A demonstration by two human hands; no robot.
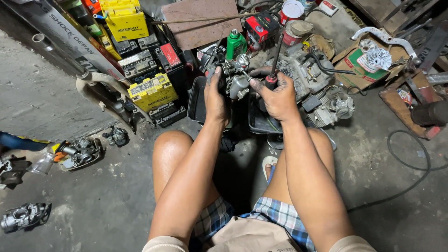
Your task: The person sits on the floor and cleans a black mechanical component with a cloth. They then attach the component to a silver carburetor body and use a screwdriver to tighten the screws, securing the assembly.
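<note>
My left hand [215,98] grips a grey metal carburetor [236,78] from its left side and holds it up in front of my knees. My right hand [278,95] is closed around the red-and-black handle of a screwdriver [274,65], whose shaft points up and away, right beside the carburetor. My right thumb and fingertips touch the carburetor's right side. Both hands are grimy. Under them sits a dark plastic tray [197,100] on the concrete floor.
Behind the hands lie an engine part [308,70], a green bottle [235,43], yellow and black batteries [151,91], cans and a cardboard box [368,65]. Small metal parts [79,151] sit left; a black cable [410,158] loops right.
</note>
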